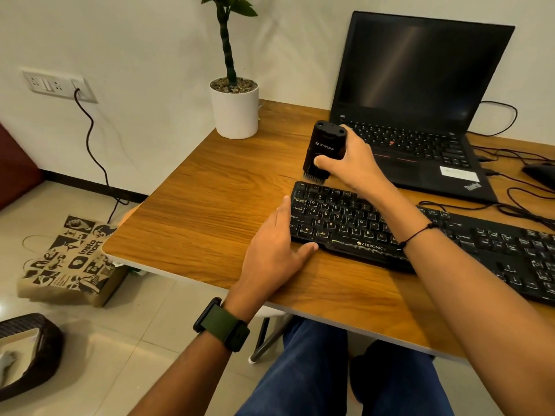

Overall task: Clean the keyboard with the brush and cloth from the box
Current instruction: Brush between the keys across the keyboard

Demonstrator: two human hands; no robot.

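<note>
Your right hand (348,163) grips the light, stiff brush (326,148) by its body above the keyboard (360,229) on the tabletop (210,205), while your flat, spread left hand (279,244) steadies the keyboard's corner.

— Where have you sat down?
— At a home-office desk: your wooden table (210,205) carries an open ThinkPad laptop (420,94) and a potted plant (234,109); a wall socket (57,84), tiled floor (120,340) and Instamart paper bag (72,259) sit alongside.
</note>
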